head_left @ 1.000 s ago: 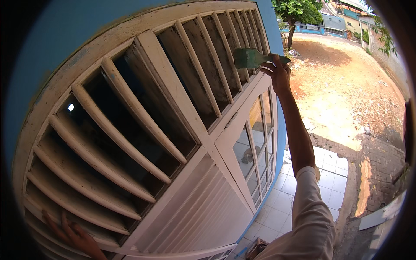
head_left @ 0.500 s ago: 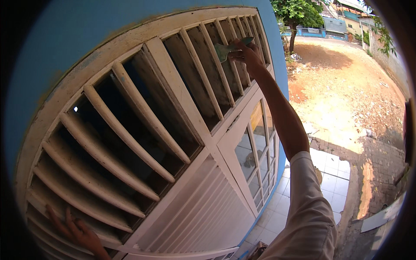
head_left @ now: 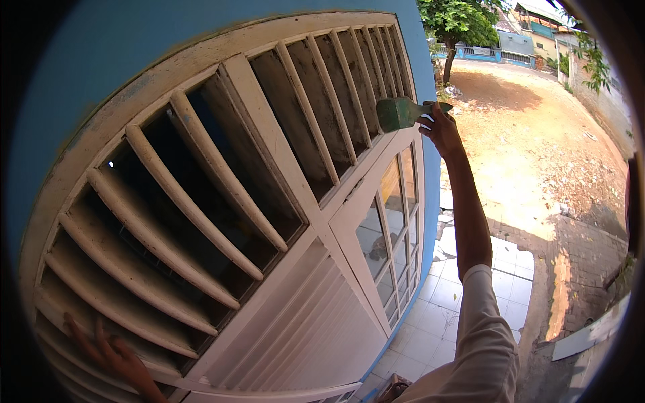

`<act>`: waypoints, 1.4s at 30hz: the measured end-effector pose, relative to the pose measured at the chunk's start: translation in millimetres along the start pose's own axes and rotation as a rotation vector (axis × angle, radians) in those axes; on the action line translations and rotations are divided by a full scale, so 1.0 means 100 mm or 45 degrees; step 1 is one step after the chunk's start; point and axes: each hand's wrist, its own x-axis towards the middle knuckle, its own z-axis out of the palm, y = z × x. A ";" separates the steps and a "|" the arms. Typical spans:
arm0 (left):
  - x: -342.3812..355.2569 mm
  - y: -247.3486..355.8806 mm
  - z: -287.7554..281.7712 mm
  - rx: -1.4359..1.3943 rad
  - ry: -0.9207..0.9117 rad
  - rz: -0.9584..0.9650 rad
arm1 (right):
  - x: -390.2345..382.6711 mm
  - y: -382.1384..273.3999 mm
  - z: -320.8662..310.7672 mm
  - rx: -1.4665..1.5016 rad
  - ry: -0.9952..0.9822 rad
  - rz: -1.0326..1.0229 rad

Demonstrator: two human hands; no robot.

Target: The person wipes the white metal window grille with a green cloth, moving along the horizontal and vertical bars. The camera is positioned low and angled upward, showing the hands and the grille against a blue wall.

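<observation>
My right hand [head_left: 441,129] is raised at the upper right, its fingers closed round the handle of a green paintbrush [head_left: 398,114]. The wide brush head points left, at the lower edge of the right-hand slatted vent [head_left: 336,101]; whether it touches the frame I cannot tell. At the lower left my left hand [head_left: 111,359] rests with spread fingers against the cream slats of the left-hand vent [head_left: 178,195]. Nothing shows in that hand. Dust and dark stains mark the slats and the frame round them.
Below the vents are a pale ribbed panel [head_left: 295,322] and a glazed window sash [head_left: 396,235]. Blue wall [head_left: 201,17] surrounds the frame. White floor tiles [head_left: 437,302] lie below, with a sunlit dirt yard [head_left: 510,134] and a tree [head_left: 457,27] beyond.
My right hand has drawn the paintbrush down and to the right, from the slats out past the vent's lower edge. My left hand stays on the slats.
</observation>
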 end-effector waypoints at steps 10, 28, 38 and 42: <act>0.06 -0.04 -0.09 0.036 -0.019 0.013 | 0.34 0.20 0.50 -0.085 0.484 -0.166; -0.03 0.06 -0.16 -0.447 -0.072 -0.363 | -2.45 0.34 2.49 0.248 -0.144 0.299; -0.20 0.06 -0.31 -0.870 -0.221 -0.258 | -2.82 -0.23 4.75 -0.239 -0.484 -0.706; -0.74 -0.03 -0.80 -0.979 -0.369 -0.385 | -2.98 -0.24 5.45 -0.229 -0.565 -0.672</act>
